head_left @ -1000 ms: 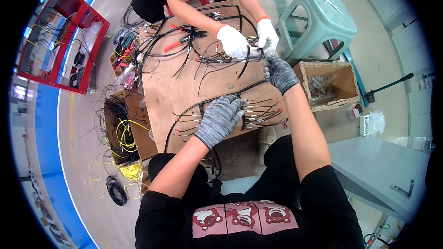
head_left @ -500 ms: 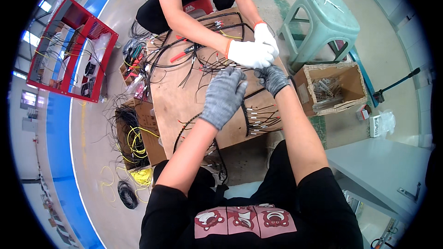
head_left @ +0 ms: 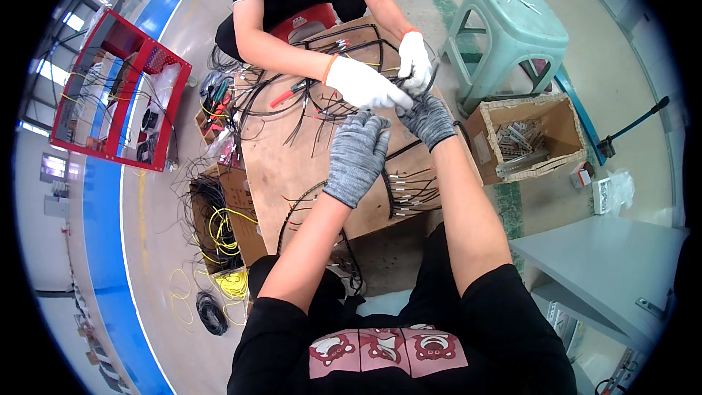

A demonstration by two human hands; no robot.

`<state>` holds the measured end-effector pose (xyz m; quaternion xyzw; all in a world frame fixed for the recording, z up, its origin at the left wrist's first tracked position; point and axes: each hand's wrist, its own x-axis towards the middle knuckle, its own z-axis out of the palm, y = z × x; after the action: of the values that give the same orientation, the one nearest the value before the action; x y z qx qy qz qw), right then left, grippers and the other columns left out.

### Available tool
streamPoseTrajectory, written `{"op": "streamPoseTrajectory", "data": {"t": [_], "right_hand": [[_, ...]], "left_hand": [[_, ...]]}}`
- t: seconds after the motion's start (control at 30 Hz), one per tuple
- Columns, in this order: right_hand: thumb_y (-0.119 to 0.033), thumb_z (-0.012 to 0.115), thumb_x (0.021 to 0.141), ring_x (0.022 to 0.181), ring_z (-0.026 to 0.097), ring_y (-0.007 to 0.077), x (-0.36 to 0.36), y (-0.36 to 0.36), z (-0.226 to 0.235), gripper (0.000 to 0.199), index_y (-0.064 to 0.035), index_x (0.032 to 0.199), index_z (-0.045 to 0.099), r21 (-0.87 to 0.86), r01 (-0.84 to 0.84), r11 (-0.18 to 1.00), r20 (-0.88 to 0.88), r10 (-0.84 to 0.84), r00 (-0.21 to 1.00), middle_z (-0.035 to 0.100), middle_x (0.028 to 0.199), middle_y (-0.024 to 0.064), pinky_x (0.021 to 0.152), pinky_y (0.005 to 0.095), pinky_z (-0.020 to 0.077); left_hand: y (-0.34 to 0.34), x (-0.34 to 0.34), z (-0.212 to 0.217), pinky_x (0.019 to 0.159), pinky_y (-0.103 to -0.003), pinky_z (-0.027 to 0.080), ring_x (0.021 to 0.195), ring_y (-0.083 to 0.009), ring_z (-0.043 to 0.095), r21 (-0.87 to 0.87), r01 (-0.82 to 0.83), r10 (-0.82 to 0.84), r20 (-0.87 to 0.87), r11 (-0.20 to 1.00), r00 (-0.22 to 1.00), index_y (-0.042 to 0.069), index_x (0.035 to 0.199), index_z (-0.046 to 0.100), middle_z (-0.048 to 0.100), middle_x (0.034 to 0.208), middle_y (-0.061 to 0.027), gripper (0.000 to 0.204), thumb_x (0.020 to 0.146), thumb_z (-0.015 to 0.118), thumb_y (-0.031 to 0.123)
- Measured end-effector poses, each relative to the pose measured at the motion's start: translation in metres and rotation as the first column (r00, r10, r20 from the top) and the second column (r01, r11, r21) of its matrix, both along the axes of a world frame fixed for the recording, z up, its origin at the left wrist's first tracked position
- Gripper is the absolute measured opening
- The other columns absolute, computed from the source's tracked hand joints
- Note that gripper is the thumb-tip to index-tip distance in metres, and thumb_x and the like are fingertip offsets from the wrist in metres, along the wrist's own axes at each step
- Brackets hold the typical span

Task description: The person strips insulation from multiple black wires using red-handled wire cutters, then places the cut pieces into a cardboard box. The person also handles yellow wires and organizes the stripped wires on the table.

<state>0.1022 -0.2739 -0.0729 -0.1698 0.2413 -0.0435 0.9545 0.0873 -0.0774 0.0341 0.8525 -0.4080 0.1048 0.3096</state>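
Observation:
My left hand (head_left: 356, 159), in a grey knit glove, is over the middle of the wooden board (head_left: 281, 164). Its fingers are curled together, and whatever they hold is hidden. My right hand (head_left: 430, 123), gloved alike, is closed on a thin black cable (head_left: 436, 73) near the board's right side. Against it are the white-gloved hands of a person opposite: one hand (head_left: 365, 86) reaches to my right fingertips, the other hand (head_left: 415, 62) grips the same cable area. Black wires (head_left: 413, 194) with white sleeves and red tips fan out nearer me.
A red-handled tool (head_left: 282, 98) lies among wires on the board. Right of it stand a green stool (head_left: 523, 25) and a cardboard box (head_left: 486, 143) with metal parts. Leftward are a box of black and yellow cables (head_left: 245, 205), a black coil (head_left: 212, 314) and a red rack (head_left: 150, 58).
The other person's left-side hand has shifted left, away from their other hand, which rose slightly. My right hand moved slightly; more black cable shows above it. My left hand stays nearly in place.

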Motion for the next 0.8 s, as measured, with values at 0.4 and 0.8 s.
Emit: {"op": "streamPoseTrajectory", "data": {"t": [0.4, 0.8], "right_hand": [[-0.023, 0.051, 0.089, 0.072, 0.06, 0.0161, -0.001, 0.017, 0.019, 0.019, -0.0089, 0.1, 0.057, -0.201, -0.106, 0.974, -0.148, 0.077, 0.986, 0.063, 0.083, 0.0036, 0.059, 0.0281, 0.0501], [-0.036, 0.065, 0.08, 0.062, 0.055, 0.0123, -0.008, -0.01, 0.014, 0.033, -0.0091, 0.099, 0.061, -0.698, -0.325, 0.638, -0.361, 0.079, 0.929, 0.062, 0.076, 0.0015, 0.054, 0.025, 0.0435]], "left_hand": [[0.027, -0.027, -0.001, 0.076, -0.041, 0.044, 0.087, -0.0321, 0.055, 0.018, 0.081, -0.081, -0.025, 0.997, 0.996, 0.005, 0.092, 0.061, 0.059, 0.089, -0.0142, 0.014, 0.078, 0.06, 0.008], [0.067, -0.044, -0.02, 0.077, -0.038, 0.045, 0.086, -0.0303, 0.056, 0.113, 0.14, -0.134, -0.054, 0.984, 0.989, 0.007, 0.092, 0.062, 0.059, 0.091, -0.0125, 0.014, 0.078, 0.06, 0.009]]}}
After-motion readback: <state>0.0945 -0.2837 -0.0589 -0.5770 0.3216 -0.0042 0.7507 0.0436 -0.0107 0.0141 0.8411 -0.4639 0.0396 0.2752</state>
